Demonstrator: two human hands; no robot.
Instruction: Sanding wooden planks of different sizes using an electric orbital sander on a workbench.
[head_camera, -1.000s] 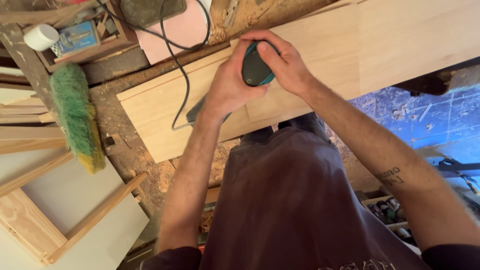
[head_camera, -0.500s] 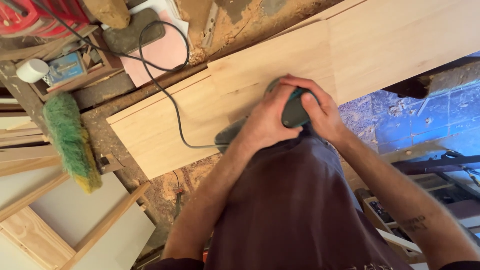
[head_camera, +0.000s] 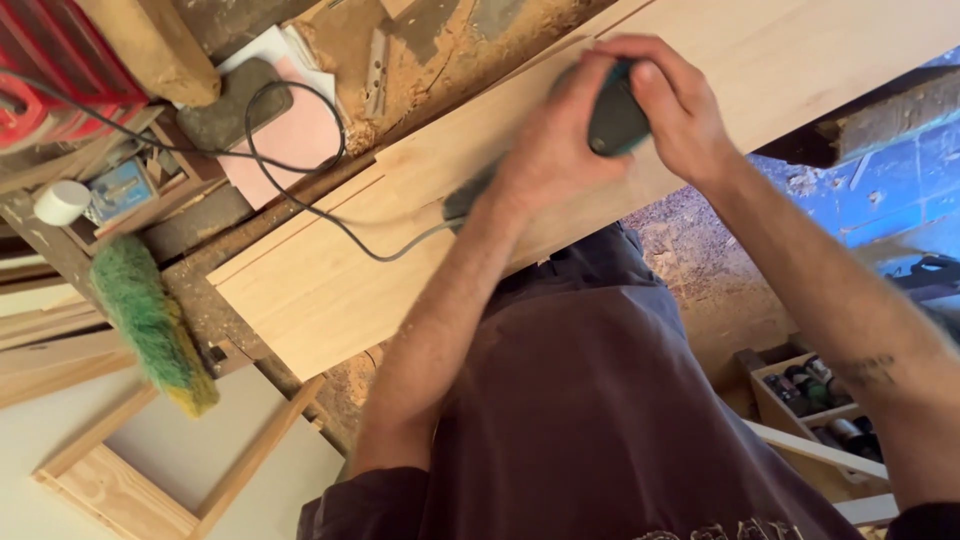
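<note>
Both hands, left hand and right hand, are clamped on the sander at the upper right, on the board. The cord trails loosely across the board just left of the sander; it could snag or get run over.

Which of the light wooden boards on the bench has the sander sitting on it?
The upper board, overlapping the lower one; both hands, left hand and right hand, grip the sander on it.

Both hands, the left hand and the right hand, rest on a sander, which sits on a board lying across the bench. Its cord trails left over the board. Further left lies a brush, with a roll of tape behind it.
</note>
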